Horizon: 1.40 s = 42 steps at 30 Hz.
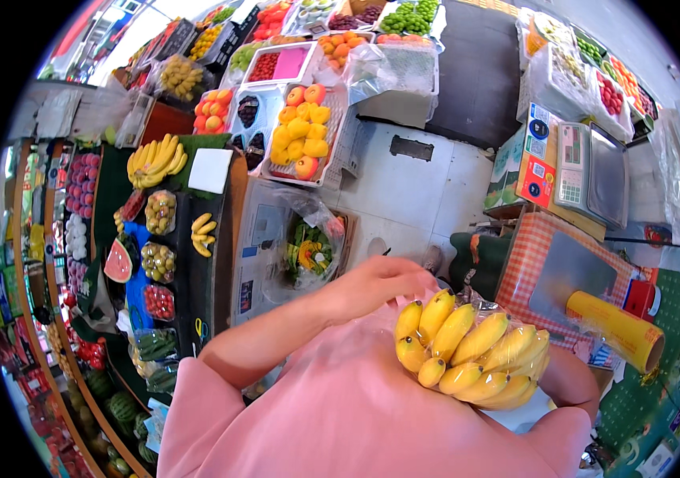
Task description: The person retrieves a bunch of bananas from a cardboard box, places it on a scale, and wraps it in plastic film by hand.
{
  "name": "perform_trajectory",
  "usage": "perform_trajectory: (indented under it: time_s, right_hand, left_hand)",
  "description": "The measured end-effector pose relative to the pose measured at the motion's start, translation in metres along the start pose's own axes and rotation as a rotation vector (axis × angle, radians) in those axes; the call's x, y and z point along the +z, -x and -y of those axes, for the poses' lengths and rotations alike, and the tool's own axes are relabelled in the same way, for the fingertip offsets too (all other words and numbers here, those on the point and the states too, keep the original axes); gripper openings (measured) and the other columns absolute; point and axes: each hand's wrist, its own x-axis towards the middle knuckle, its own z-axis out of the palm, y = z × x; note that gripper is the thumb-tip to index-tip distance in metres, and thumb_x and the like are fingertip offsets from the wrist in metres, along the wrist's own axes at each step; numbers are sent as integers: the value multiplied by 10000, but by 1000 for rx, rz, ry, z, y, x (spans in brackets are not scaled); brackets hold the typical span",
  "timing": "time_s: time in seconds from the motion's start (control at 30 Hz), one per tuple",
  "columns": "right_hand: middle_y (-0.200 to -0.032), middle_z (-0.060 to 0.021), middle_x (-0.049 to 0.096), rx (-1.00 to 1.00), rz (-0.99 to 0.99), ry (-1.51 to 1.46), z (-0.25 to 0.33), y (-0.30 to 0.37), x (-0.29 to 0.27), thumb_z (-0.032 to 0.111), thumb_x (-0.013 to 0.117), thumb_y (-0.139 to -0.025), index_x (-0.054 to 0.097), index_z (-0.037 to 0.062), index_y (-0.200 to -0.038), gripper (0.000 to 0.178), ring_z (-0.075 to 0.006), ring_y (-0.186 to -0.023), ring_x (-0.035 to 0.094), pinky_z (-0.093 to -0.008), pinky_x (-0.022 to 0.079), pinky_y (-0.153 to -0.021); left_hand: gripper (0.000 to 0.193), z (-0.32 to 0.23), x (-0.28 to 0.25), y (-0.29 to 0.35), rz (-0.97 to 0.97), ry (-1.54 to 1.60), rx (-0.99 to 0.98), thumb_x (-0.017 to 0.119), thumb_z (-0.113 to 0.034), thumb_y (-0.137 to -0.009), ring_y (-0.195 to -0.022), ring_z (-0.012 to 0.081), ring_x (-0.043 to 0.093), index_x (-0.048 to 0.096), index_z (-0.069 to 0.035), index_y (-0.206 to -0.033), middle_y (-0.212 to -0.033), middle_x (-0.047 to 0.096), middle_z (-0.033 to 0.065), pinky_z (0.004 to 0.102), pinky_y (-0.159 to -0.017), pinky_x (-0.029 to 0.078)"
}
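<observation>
A bunch of yellow bananas (475, 346) wrapped in shiny clear film is held up in front of my pink shirt, right of centre. From the right, my right forearm (573, 374) passes behind the bunch. The bananas hide my right hand, which bears them from behind. My left hand (392, 280) is just above the bunch's left end, its fingers stretched toward it and loosely bent. Whether its fingertips touch the film cannot be made out.
On the right, a roll of cling film (615, 328) lies by a checked cloth (527, 255), with a weighing scale (583, 171) behind. At left, a counter carries loose bananas (157, 161), packed fruit and scissors (202, 328). A lined waste bin (308, 247) stands ahead, below fruit crates (304, 131).
</observation>
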Motion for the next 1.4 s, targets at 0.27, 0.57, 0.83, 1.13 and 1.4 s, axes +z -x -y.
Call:
perform_trajectory:
  time_s: [0.27,0.57,0.83,1.13,1.4]
  right_hand:
    - [-1299,-156,484,-514,-454,950,-15,34,9,572,596,-818,416,31,-1360,787,-316,-1202,500,-446,390,-1077]
    - [-1450,-178,418,-926,-644,1466,-25,40,4,634,621,-779,373,59,-1441,912,-339,-1323,437,-476,318,-1147]
    - [-1383,-140,476,-561,-408,1047,11,83,3,532,698,-804,369,92,-1441,842,-308,-1197,500,-416,474,-989]
    - [-1126,-218,533,226,-131,-78,53,29,0,490,537,-924,411,40,-1330,619,-384,-850,543,-488,558,-596]
    - [-1283,-163,478,-478,-676,751,-3,45,20,552,580,-878,356,54,-1414,765,-314,-981,548,-361,584,-628]
  left_hand:
    - [203,25,1,-6,68,170,55,560,-235,-997,-739,59,511,583,-51,-916,-827,562,-24,232,-659,429]
    - [118,25,13,27,-114,-155,512,565,-122,-963,-747,126,514,550,-32,-888,-857,546,37,257,-684,426]
    - [117,3,2,39,-160,-630,742,665,-97,-883,-708,161,530,633,-31,-793,-767,567,27,300,-639,411]
    - [166,35,-4,64,-254,48,601,693,-132,-847,-765,146,503,645,-8,-748,-835,559,84,293,-687,396]
    - [275,-38,7,40,81,-507,209,610,-264,-942,-813,191,535,667,-18,-836,-832,553,85,313,-766,436]
